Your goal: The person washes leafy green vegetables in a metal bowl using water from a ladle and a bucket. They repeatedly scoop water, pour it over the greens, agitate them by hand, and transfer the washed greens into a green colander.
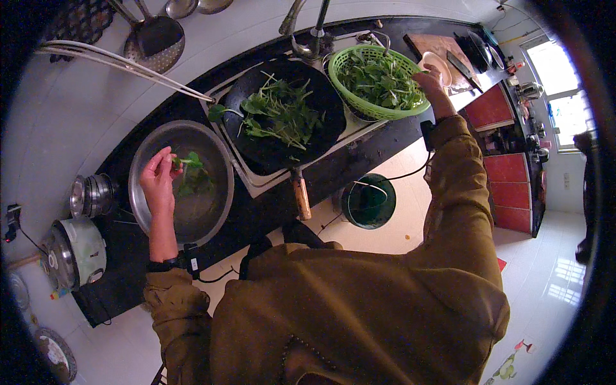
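Note:
My left hand (pixel 161 175) pinches a small leafy green sprig (pixel 192 160) above a wide metal basin (pixel 230 192). More loose greens (pixel 192 183) lie low in that basin. To its right is a black wok (pixel 332 113) with a wooden handle (pixel 301 197), holding a pile of leafy greens (pixel 279 113). One leaf (pixel 219 112) hangs over the wok's left side. My right hand (pixel 431 83) is at the right rim of a green plastic colander (pixel 375 111) heaped with greens (pixel 380 79). Its fingertips are partly hidden, so its grip is unclear.
A faucet (pixel 313 43) rises behind the wok and colander. A knife (pixel 463 70) and a pinkish bowl (pixel 442 67) rest on a wooden cutting board (pixel 426 43). Stacked metal bowls (pixel 94 195) and a rice cooker (pixel 82 252) stand left. A dark green bucket (pixel 369 202) is on the floor.

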The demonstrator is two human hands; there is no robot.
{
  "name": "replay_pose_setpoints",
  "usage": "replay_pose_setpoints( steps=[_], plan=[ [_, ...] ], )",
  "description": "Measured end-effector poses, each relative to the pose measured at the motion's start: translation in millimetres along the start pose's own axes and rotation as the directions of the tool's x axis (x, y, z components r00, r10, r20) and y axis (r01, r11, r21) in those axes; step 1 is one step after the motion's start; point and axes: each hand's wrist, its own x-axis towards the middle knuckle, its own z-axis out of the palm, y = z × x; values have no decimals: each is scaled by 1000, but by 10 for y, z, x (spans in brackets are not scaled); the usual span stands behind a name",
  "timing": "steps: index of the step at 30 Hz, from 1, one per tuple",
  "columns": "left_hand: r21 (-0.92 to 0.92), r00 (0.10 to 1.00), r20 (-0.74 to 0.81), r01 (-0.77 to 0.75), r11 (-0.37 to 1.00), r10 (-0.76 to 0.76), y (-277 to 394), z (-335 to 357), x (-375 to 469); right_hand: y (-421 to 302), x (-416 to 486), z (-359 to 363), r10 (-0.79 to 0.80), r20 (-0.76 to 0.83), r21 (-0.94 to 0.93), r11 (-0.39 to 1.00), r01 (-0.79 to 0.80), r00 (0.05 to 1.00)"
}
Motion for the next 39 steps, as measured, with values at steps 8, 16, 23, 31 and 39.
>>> replay_pose_setpoints(
  steps=[8,16,23,31,39],
  plan=[
    [29,1000,-28,1,1000,0,-86,-201,-62,-640,-289,479,-74,228,480,876,-46,971],
    [34,999,-40,2,999,-1,-136,-307,-133,-2197,-1851,2023,-388,492,610,793,9,779],
    [408,994,-83,93,908,-64,-392,-559,-179,-2583,-3247,3733,-830,488,398,488,777,271],
    [678,997,68,-64,733,25,-792,-845,-689,-2075,-2892,3682,-640,563,370,761,532,523],
    [762,987,161,-113,637,-18,-850,-897,-950,-607,-1207,3290,-37,447,-513,808,289,894]
  ],
)
